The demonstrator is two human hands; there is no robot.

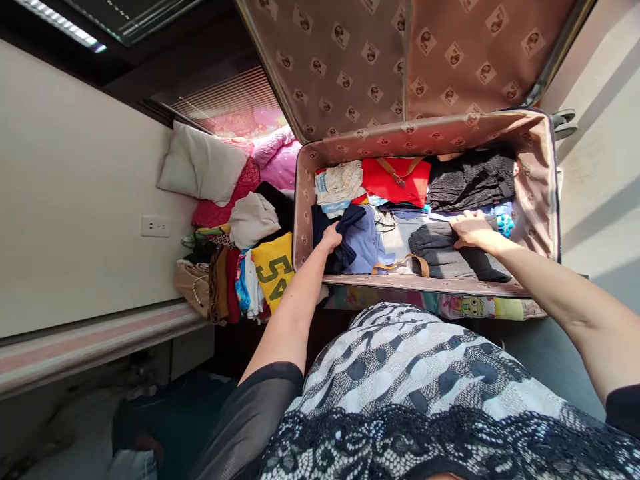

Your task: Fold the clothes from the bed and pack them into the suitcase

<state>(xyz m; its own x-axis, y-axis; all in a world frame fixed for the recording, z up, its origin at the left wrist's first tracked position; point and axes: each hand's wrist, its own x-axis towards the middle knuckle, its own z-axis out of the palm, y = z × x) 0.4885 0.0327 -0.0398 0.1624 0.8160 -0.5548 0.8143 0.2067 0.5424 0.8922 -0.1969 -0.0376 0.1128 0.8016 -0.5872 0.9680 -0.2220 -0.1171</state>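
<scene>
An open suitcase (301, 200) with a brown patterned lining holds folded clothes. At its left end my left hand (330, 238) is closed on a dark navy garment (350, 223), part of which is bunched up. Towards the right, the fingers of my right hand (471, 230) are curled over the upper edge of a folded dark grey garment (440, 243). A light blue garment (365, 240) lies between the hands. Behind them are a cream cloth bundle (343, 183), a red cloth (395, 179) and a black textured garment (473, 180). Tan straps (421, 264) cross the clothes.
The suitcase lid (370, 67) stands raised at the back. Left of the suitcase are piled clothes, including a yellow garment (274, 267) with green digits, and a white pillow (203, 163). A wall socket (155, 227) is farther left. A pale wall (607, 153) stands on the right.
</scene>
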